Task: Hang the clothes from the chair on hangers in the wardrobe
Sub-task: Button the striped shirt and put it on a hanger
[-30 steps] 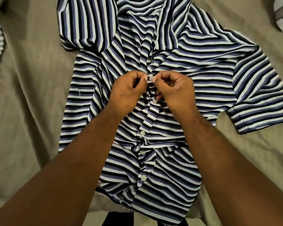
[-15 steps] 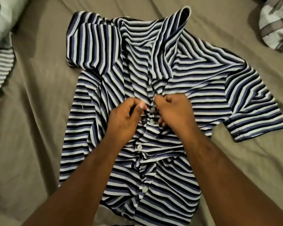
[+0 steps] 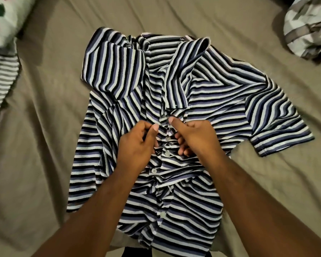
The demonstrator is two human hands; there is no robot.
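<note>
Far left, top corner: a white item with green and red print (image 3: 6, 23) lay on the bed, blurred. Just below it, a grey-and-white striped cloth (image 3: 2, 80) ran off the left edge of the view.

Surface: a tan bedsheet (image 3: 44, 138), creased, covered the whole field. No more of the room showed.

Centre: the striped shirt (image 3: 217, 101) (navy, blue and white) lay front up on the sheet with its collar at the far side. Its left-of-view sleeve was folded over the chest. The fabric was bunched along the front opening.

The left hand (image 3: 135, 147) sat on the shirt just left of the placket. Its fingers (image 3: 144, 126) were curled, and thumb and forefinger were closed together in a pinch on the placket edge near the top. The other fingers were tucked under the palm.

Between the hands, the row of white buttons ran toward the camera. One button (image 3: 167, 154) sat directly between the wrists. A second (image 3: 153, 170) and a third (image 3: 162, 214) lay lower down. Whether the topmost was fastened could not be told.

The right hand (image 3: 196, 138) sat just right of the placket, near the left hand but not touching it. Its thumb (image 3: 174, 122) pointed toward the collar and pressed on the cloth. Its fingers (image 3: 181, 148) were curled under and gripped a fold of the shirt.

Right: the other sleeve lay spread flat on the sheet. Top right corner: a crumpled grey-and-white checked garment (image 3: 309, 28) lay well apart from the shirt.
</note>
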